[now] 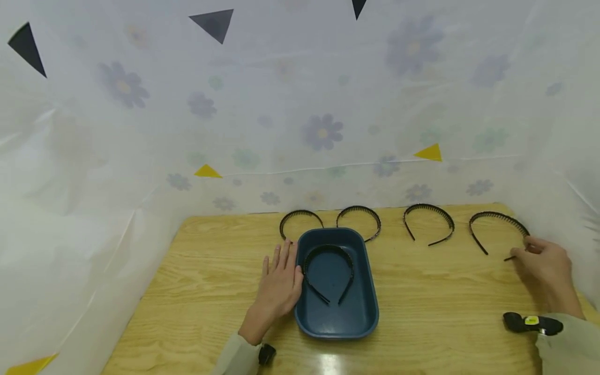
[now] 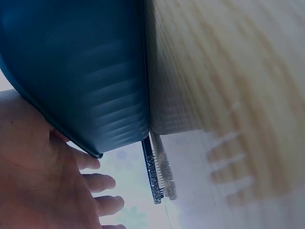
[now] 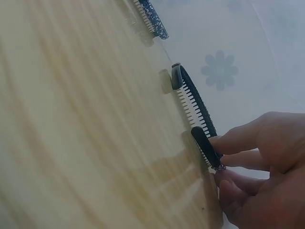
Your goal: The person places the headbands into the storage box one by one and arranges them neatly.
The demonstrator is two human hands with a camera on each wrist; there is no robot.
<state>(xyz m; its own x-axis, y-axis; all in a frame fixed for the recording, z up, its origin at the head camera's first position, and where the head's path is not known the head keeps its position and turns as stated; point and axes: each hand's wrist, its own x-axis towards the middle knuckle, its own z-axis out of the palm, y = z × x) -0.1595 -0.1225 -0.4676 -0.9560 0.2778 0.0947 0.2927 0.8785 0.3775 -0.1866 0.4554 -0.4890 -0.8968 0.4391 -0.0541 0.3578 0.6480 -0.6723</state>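
A dark blue tray (image 1: 335, 325) stands at the middle of the table, with one black headband (image 1: 329, 248) lying inside it. My left hand (image 1: 279, 284) rests along the tray's left rim, fingers straight. In the left wrist view its palm lies against the tray's outer wall (image 2: 95, 71). At the far right, my right hand (image 1: 548, 263) pinches one side of a black toothed headband (image 1: 492, 214). The right wrist view shows fingers and thumb on that headband (image 3: 202, 112) near one end, close over the wood.
Three more headbands lie along the table's back: one at left (image 1: 300, 212), one behind the tray (image 1: 358, 208), one at right (image 1: 428, 207). A white flowered sheet (image 1: 281, 104) hangs around the table's back and sides. Bare wood (image 1: 431, 297) spans between tray and right hand.
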